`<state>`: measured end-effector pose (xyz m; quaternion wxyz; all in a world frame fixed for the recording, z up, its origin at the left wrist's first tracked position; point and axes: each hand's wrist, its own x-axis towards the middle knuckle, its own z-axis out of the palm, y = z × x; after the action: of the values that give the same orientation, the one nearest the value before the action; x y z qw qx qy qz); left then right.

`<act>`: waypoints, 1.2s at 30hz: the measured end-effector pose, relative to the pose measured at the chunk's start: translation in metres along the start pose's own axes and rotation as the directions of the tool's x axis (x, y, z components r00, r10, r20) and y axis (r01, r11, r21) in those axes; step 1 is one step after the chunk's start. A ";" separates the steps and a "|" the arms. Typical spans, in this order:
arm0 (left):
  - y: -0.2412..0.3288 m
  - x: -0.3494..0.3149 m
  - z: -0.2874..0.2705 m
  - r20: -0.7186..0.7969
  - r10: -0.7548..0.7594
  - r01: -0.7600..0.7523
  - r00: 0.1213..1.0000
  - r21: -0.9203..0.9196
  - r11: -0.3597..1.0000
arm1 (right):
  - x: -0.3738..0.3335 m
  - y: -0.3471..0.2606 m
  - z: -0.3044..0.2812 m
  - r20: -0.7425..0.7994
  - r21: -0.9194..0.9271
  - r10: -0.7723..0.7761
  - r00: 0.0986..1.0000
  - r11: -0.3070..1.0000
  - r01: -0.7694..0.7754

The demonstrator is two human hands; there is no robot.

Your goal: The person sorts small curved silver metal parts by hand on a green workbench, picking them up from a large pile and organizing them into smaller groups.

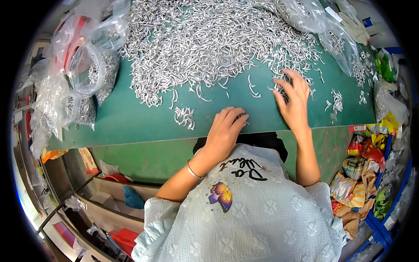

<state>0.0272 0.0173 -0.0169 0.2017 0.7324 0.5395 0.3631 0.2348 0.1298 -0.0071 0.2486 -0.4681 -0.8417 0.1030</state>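
Note:
A wide heap of small curved silvery metal pieces (pixel 192 48) covers the far part of the green table (pixel 144 126). Near the table's front edge, my left hand (pixel 224 131) is closed, its fingers curled around a few of these pieces, which are mostly hidden. My right hand (pixel 294 100) reaches to the near right border of the heap. Its thumb and fingers are apart, with loose pieces under and beside the fingertips. A small separate cluster of pieces (pixel 184 118) lies left of my left hand. Another little group (pixel 336 101) is right of my right hand.
Clear plastic bags of metal pieces (pixel 104 74) stand on the table's left side. More bags (pixel 338 43) lie at the far right. Below the right edge are colourful packages (pixel 349 190) by a blue frame (pixel 375 227). At lower left are shelves (pixel 118 209).

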 end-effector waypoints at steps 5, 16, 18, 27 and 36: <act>-0.006 0.010 -0.013 -0.124 -0.063 0.082 0.990 0.150 0.985 | -0.003 0.013 0.009 -0.203 -0.182 0.164 0.965 0.962 -0.202; -0.031 0.042 -0.019 -0.186 -0.070 0.118 0.980 0.259 0.959 | -0.011 -0.011 0.017 -0.099 -0.044 0.155 0.983 0.986 -0.160; -0.035 0.056 -0.029 -0.202 -0.018 0.075 0.979 0.278 0.958 | -0.009 -0.030 0.019 -0.080 0.019 0.140 0.987 0.990 -0.139; -0.061 0.103 -0.070 -0.296 0.061 0.082 0.953 0.449 0.889 | 0.017 -0.038 0.011 0.005 0.442 -0.072 0.997 0.895 0.062; 0.018 0.027 -0.032 0.254 -0.105 0.091 0.961 0.066 0.994 | 0.009 0.030 -0.012 -0.199 -0.033 0.180 0.963 0.981 -0.191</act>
<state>0.0191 0.0330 0.0249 0.2678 0.7510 0.5538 0.2400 0.2589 0.1534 -0.0064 0.3071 -0.5590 -0.7681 0.0576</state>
